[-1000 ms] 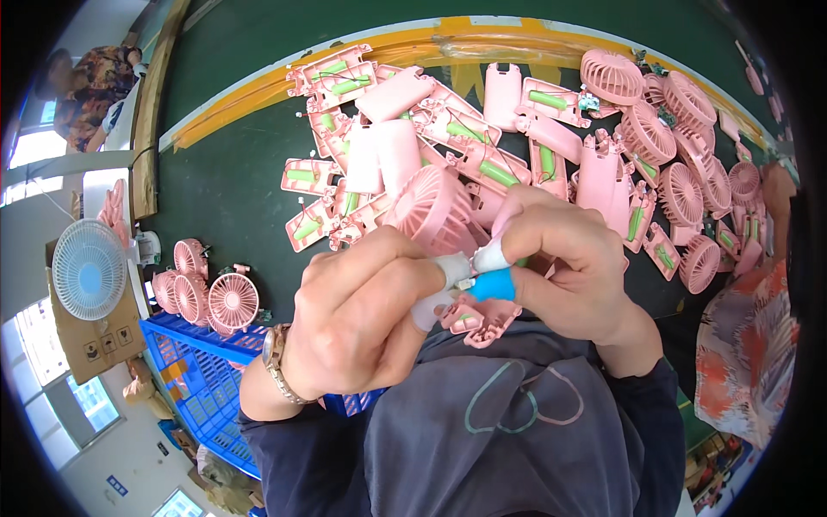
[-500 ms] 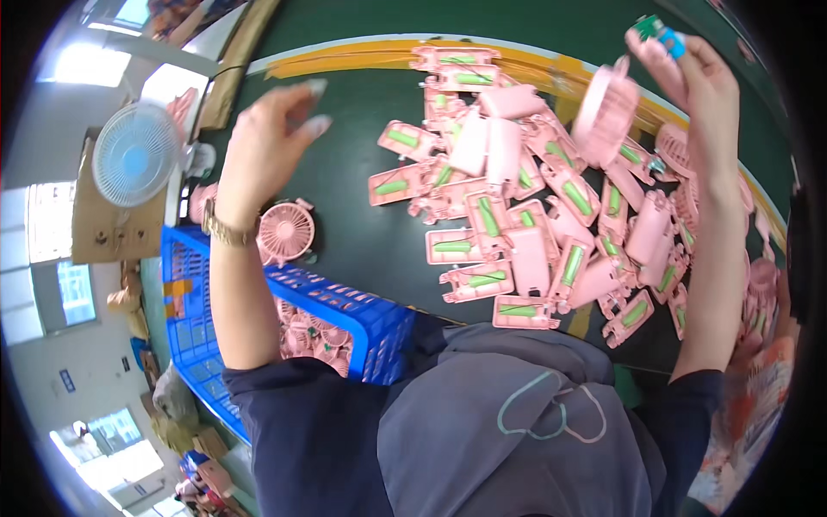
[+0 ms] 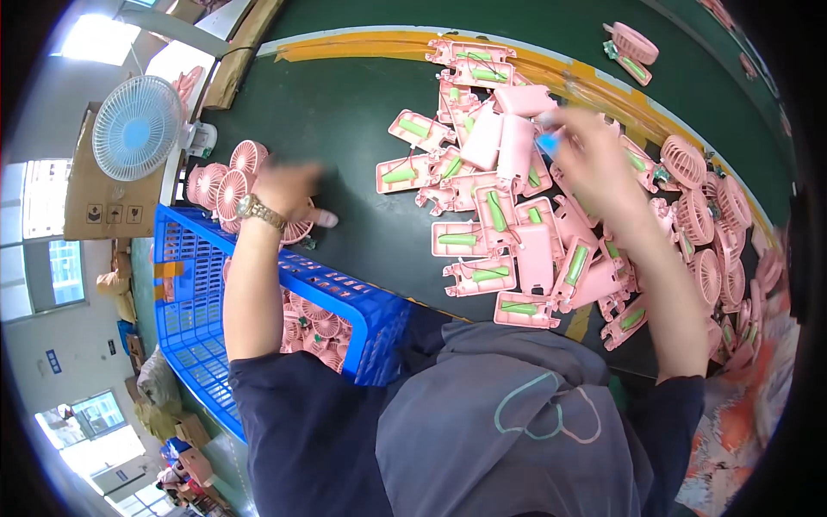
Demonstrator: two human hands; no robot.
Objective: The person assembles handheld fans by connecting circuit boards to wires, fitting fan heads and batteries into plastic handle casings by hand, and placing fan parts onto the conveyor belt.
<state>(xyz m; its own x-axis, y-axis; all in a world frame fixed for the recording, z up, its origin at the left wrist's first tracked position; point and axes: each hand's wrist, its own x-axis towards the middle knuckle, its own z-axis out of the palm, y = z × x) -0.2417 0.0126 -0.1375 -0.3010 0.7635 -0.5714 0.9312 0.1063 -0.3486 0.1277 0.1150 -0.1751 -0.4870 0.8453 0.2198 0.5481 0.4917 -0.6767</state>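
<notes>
My left hand, blurred, hovers at the left of the green work surface, thumb and fingers apart, over a cluster of round pink fan heads. Whether it touches the one beneath it I cannot tell. My right hand, smeared by motion and with blue on one finger, is over a heap of pink handle shells; its grip is unclear. Many shells lie face up with a green battery inside; others lie back up. On the far green strip rests a pink fan joined to a battery shell.
A blue plastic basket holding pink fan heads stands at the near left, against the table edge. More pink fan heads are heaped beside my right forearm. Yellow tape runs along the far border. A standing fan is at far left.
My right hand has swung from the far right back over the shell heap. A pink fan now lies on the far strip. My left hand has come down and nearer, toward the fan heads.
</notes>
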